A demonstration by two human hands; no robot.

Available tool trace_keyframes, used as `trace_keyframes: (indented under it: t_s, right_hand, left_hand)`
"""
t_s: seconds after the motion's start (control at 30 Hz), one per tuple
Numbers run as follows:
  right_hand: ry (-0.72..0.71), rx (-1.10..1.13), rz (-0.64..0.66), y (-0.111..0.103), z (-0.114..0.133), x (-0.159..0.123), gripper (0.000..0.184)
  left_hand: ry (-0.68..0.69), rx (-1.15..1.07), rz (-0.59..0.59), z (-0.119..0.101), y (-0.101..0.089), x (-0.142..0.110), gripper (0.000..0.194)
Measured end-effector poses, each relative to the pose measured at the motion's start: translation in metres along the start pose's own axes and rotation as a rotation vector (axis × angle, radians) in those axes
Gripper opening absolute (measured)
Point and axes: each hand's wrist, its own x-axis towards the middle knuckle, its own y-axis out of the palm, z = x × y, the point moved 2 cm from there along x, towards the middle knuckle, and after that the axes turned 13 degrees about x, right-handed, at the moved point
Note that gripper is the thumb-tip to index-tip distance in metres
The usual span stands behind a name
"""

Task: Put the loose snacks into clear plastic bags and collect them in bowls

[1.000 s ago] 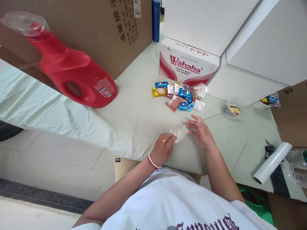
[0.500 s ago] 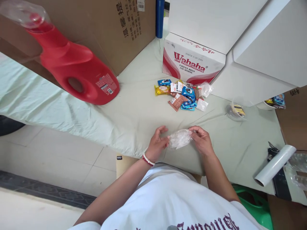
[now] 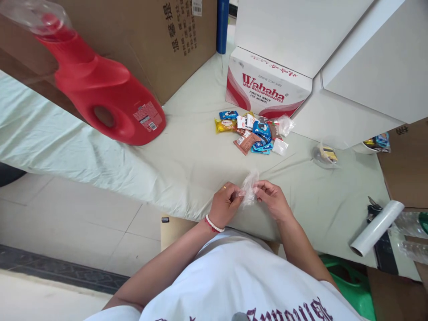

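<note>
A thin, crumpled clear plastic bag (image 3: 249, 189) is held up between my two hands near the table's front edge. My left hand (image 3: 226, 200), with a ring and a white bead bracelet, pinches the bag's left side. On the opposite side, my right hand (image 3: 271, 198) grips it between thumb and fingers. Beyond them lies a pile of small wrapped snacks (image 3: 245, 141) in blue, yellow, brown and white packets. A small white packet (image 3: 280, 146) and a crumpled clear wrapper (image 3: 285, 125) sit at the pile's right side.
A Wahaha water carton (image 3: 267, 87) stands behind the snacks. To the left is a red jug (image 3: 110, 98) against a large cardboard box (image 3: 133, 40). On the right are a clear plastic bowl (image 3: 325, 156), a white bowl of packets (image 3: 366, 147) and a plastic film roll (image 3: 377, 228).
The plastic, first flat with a pale sheet showing, is now gathered and crumpled. My left hand let go of it briefly and has closed on it again; my right hand has taken hold.
</note>
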Motion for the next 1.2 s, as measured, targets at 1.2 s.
trace_keyframes:
  t_s: [1.2]
  right_hand:
    - [0.076, -0.248, -0.114, -0.056, -0.03, -0.072, 0.036]
  left_hand:
    - [-0.44, -0.386, -0.111, 0.017, -0.026, -0.027, 0.027]
